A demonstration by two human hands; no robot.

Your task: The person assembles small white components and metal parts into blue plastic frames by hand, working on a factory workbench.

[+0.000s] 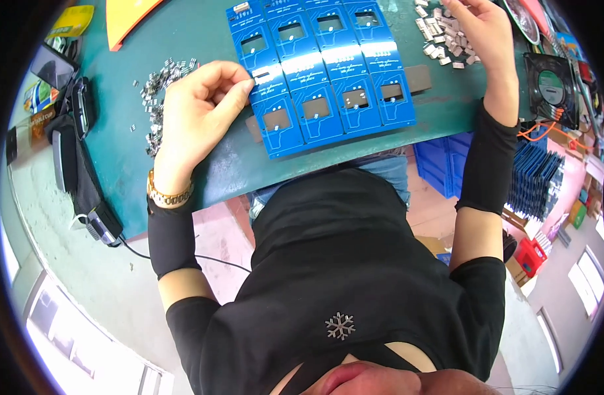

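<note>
Had the left hand at the left edge of a blue circuit board, thumb and forefinger brought together; could not tell a pinch on the rim from a pinch on some tiny piece. Had the right hand up by a heap of pale metal parts, partly cut off at the top of the view; could not make out the grip there. Saw the board lying on the green table, close to the near edge, over a grey-brown strip jutting out at the right. Noticed one pale part at the board's far left corner.

Ran a risk of sliding the board along the strip through a sideways push from the left fingers, without a second hand bracing the opposite side. Might have tipped the near edge by pressing too hard there, because of the strip underneath. Risked brushing the scatter of small silver parts with the left hand, being right beside them, and mixing or losing some. Could have knocked pieces loose from the heap through careless groping.
</note>
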